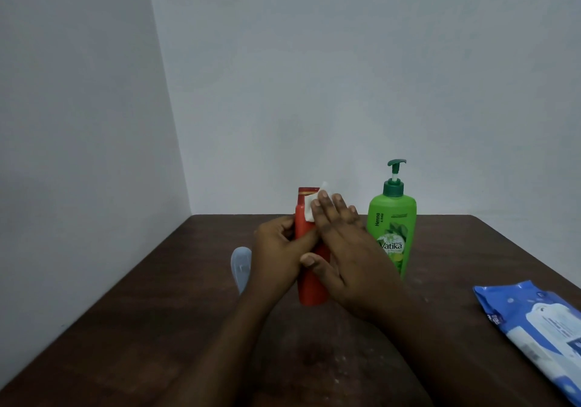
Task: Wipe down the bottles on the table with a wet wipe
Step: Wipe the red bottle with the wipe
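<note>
A red-orange bottle stands upright near the middle of the dark wooden table. My left hand grips its body from the left, fingers curled round it. My right hand lies flat against the bottle's front and right side, its straight fingers pressing a white wet wipe onto the bottle's shoulder and cap. A green pump bottle with a dark green pump stands upright just to the right, untouched.
A pale translucent bottle lies or stands behind my left hand, mostly hidden. A blue wet-wipe pack lies flat at the table's right edge. White walls meet in a corner behind the table.
</note>
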The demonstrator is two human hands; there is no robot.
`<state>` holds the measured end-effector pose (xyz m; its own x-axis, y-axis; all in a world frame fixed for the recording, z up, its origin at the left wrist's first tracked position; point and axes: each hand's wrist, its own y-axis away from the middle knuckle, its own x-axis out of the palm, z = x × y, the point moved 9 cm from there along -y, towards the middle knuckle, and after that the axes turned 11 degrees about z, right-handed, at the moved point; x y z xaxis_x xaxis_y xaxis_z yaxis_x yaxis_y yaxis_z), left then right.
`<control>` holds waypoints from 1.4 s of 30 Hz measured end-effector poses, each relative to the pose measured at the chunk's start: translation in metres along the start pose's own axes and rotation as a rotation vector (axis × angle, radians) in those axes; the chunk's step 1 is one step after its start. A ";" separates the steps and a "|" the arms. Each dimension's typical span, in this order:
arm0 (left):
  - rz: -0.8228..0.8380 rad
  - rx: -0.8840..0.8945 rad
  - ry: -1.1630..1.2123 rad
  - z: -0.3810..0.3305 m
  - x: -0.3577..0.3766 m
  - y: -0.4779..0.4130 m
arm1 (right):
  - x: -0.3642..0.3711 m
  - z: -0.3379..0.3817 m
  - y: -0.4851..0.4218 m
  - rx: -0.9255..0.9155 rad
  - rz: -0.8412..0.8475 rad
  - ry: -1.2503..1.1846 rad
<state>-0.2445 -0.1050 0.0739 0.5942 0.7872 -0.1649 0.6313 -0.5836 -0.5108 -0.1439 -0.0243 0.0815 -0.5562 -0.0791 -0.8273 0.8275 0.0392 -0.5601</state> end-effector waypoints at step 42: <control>0.467 -0.101 0.072 0.011 0.047 0.010 | -0.039 -0.050 0.010 0.024 -0.099 -0.837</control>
<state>-0.2159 -0.0716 0.0518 0.8564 0.4224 -0.2969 0.3317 -0.8908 -0.3104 -0.1174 0.0287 0.1060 -0.3934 -0.7938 -0.4639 0.7847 -0.0270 -0.6193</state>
